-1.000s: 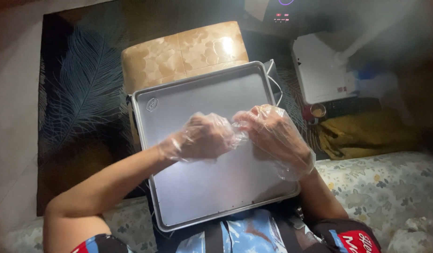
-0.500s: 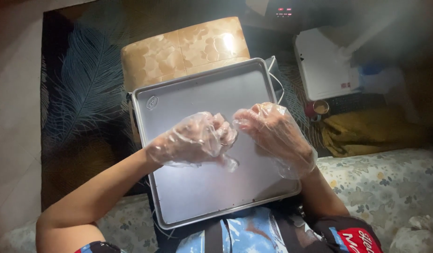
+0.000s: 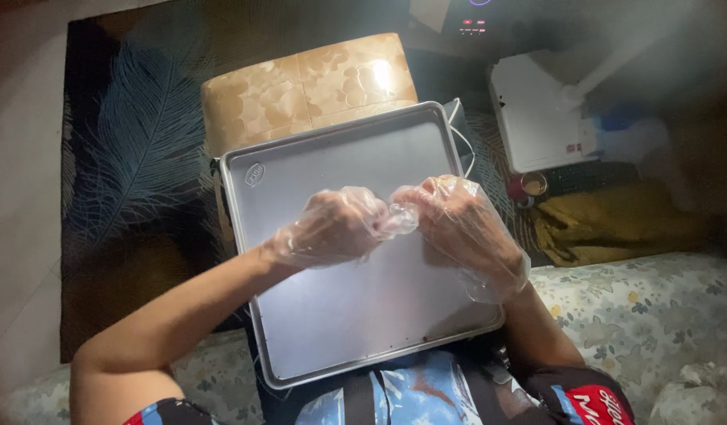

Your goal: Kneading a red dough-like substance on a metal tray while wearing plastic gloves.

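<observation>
The left hand point(image 3: 332, 228), in a clear, loose plastic glove, is curled into a loose fist, its fingertips pinching the thin plastic at the fingertips of the right hand's glove. The right hand point(image 3: 462, 224), gloved the same way, has its fingers bent and bunched toward the left hand, so the two meet fingertip to fingertip; whether anything else is pinched between them cannot be told. Directly beneath both hands lies a rectangular grey metal baking tray point(image 3: 355, 315), resting on the person's lap. Beyond the hands, past the tray's far rim, stands a tan, mottled padded stool point(image 3: 300, 86). Off to the right hand's outer side sits a white boxy appliance point(image 3: 536, 118), and nearer, a crumpled mustard-yellow cloth point(image 3: 607, 224).
</observation>
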